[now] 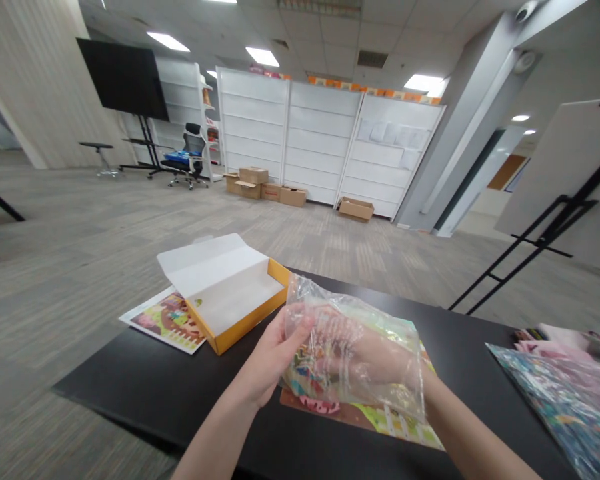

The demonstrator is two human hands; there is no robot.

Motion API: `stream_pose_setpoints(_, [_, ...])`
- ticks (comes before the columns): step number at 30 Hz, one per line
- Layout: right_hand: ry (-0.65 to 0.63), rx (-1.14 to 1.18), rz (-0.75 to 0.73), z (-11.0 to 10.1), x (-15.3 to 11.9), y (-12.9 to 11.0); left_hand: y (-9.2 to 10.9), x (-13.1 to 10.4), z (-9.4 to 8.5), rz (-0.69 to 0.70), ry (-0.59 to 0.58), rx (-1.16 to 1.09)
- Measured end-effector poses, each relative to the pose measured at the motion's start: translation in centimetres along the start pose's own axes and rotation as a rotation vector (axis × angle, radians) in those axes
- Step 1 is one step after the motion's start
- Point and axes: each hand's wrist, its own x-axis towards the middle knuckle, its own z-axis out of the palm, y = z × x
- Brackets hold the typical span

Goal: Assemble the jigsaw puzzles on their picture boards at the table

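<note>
My left hand (275, 347) is closed on the left end of a clear plastic bag (380, 387), its thumb lying over the film. From the right, my right hand (340, 333) reaches through the bag's mouth, with the forearm partly inside. Wrinkled, shiny plastic blurs its fingers, so their grip is unclear. Small colourful pieces (303, 365) show through the film near my left fingers; their kind is hard to make out. Under the bag lies a colourful printed sheet (350, 412) with a farm-like picture and a white fence.
On the black table (180, 393), an open yellow box (253, 319) with a white inside rests partly over another printed picture (167, 321). Plastic-wrapped items (555, 393) lie at the right edge. Beyond stand cardboard boxes (253, 185), shelving, a chair (193, 153) and a whiteboard stand (525, 247).
</note>
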Motion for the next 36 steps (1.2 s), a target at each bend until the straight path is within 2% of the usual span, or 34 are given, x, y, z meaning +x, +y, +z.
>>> stream_pose_setpoints(5, [0.041, 0.055, 0.067, 0.6, -0.2, 0.5, 0.1, 0.0, -0.3, 0.01, 0.019, -0.047])
stream_pose_setpoints(7, [0.078, 0.16, 0.085, 0.5, 0.0, 0.9, 0.3, -0.1, -0.6, 0.043, 0.018, -0.124])
stream_pose_setpoints(10, [0.067, 0.4, 0.144, -0.2, 0.0, 1.3, 0.6, -0.2, -0.9, 0.11, -0.008, -0.256])
stream_pose_setpoints(13, [0.136, 0.51, 0.265, -1.0, -0.2, 1.6, 0.7, -0.3, -0.8, 0.073, -0.073, -0.274])
stream_pose_setpoints(15, [0.223, 0.498, 0.308, -1.2, -0.3, 1.6, 0.5, -0.3, -0.5, -0.041, -0.104, -0.216])
stream_pose_setpoints(18, [0.296, 0.433, 0.272, -1.4, -0.4, 1.4, 0.0, -0.3, 0.2, -0.208, -0.108, -0.161])
stream_pose_setpoints(21, [0.338, 0.372, 0.252, -1.4, -0.5, 1.1, -0.4, -0.5, 0.5, -0.278, -0.104, -0.184])
stream_pose_setpoints(25, [0.35, 0.361, 0.275, -1.2, -0.8, 0.8, -0.5, -0.6, 0.3, -0.233, -0.166, -0.187])
stream_pose_setpoints(31, [0.268, 0.372, 0.247, -0.7, -0.6, 0.6, -0.1, -0.5, -0.1, -0.135, -0.213, -0.098])
stream_pose_setpoints(33, [0.351, 0.272, 0.272, -1.5, -0.5, 0.6, 0.1, -0.5, -0.5, -0.123, -0.17, -0.078])
stream_pose_setpoints(36, [0.574, 0.181, 0.306, -3.7, -1.0, 1.2, 0.7, -0.3, -1.5, -0.124, -0.048, -0.065])
